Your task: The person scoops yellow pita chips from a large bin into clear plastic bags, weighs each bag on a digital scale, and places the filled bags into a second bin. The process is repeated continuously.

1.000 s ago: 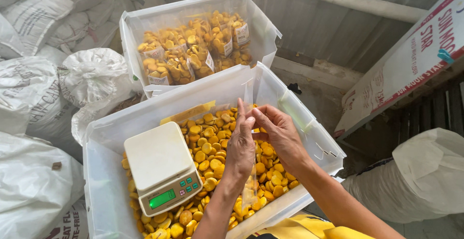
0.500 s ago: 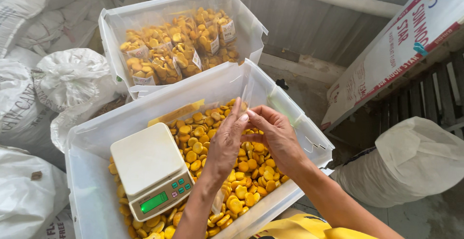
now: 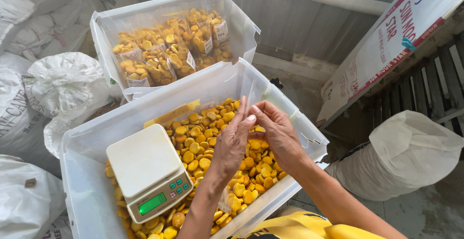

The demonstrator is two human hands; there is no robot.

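Observation:
Both hands meet over a large clear plastic bin (image 3: 96, 137) full of loose round yellow snack pieces (image 3: 203, 132). My left hand (image 3: 232, 144) and my right hand (image 3: 278, 135) pinch the top edge of a thin clear plastic bag (image 3: 225, 201), which hangs down between my wrists over the pieces. The fingertips touch at the bag's mouth. A white digital kitchen scale (image 3: 145, 169) with a lit green display rests on the pieces at the left of the bin, close to my left forearm.
Behind stands a second clear bin (image 3: 104, 31) holding several sealed bags of yellow pieces (image 3: 164, 55). White sacks (image 3: 63, 82) pile up on the left, another sack (image 3: 401, 157) lies at the right. A flat printed carton (image 3: 386, 45) leans at the upper right.
Both hands stay together on the bag's top; the fingers have shifted slightly, working at its mouth. The view has drifted a little, and the bins and scale stay put.

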